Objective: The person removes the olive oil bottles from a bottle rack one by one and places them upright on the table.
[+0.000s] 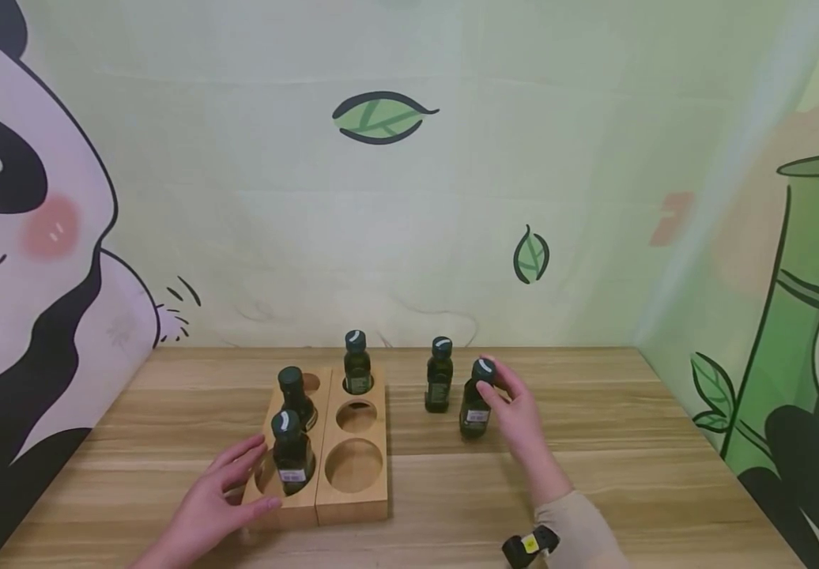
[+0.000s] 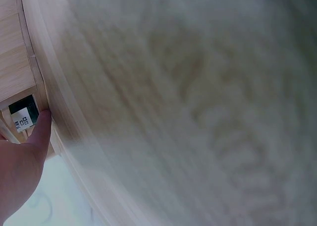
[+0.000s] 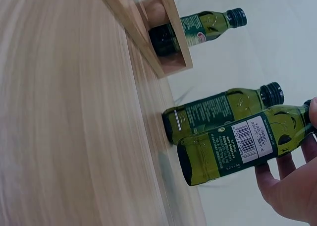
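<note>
My right hand (image 1: 516, 411) pinches a small dark green olive oil bottle (image 1: 476, 415) near its cap. The right wrist view shows this green glass bottle (image 3: 237, 146) with a barcode label; whether its base touches the table is unclear. Another such bottle (image 1: 439, 379) stands just behind it to the left. With its thumb by the front edge and fingers along the left side, my left hand (image 1: 220, 498) touches a wooden rack (image 1: 352, 510) with round holes. Inside the rack are a front-left bottle (image 1: 292, 454), a middle-left bottle (image 1: 296, 399) and a back-right bottle (image 1: 357, 363).
Both the rack and the loose bottles are on a wood-grain table (image 1: 594, 442). Behind the table hangs a pale green backdrop (image 1: 274, 197) with panda, leaf and bamboo drawings. A black wrist device (image 1: 530, 545) sits by the right sleeve.
</note>
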### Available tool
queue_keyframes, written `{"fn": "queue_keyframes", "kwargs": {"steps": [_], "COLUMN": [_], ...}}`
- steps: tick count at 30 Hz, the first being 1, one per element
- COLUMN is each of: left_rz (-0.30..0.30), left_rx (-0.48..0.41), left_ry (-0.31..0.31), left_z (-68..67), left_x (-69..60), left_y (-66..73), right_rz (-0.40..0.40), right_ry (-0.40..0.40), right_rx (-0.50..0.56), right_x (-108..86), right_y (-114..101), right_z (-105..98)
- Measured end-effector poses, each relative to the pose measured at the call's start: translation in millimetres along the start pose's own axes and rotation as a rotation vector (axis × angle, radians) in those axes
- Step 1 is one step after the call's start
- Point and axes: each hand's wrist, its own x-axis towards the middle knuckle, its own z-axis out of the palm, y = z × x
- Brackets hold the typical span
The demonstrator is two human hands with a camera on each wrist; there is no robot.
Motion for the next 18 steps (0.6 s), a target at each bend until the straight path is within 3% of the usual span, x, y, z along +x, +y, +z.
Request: {"fn": "queue_keyframes", "kwargs": {"steps": [18], "left_rz": [0.008], "left_rx": [0.003], "left_ry": [0.0], "left_z": [-0.2], "left_x": [-1.3], "left_y": [-0.2], "right_rz": [0.06], "right_ry": [0.011], "right_rx": [0.002], "right_x": [12.4], "right_y": [-1.5], "right_z": [-12.6]}}
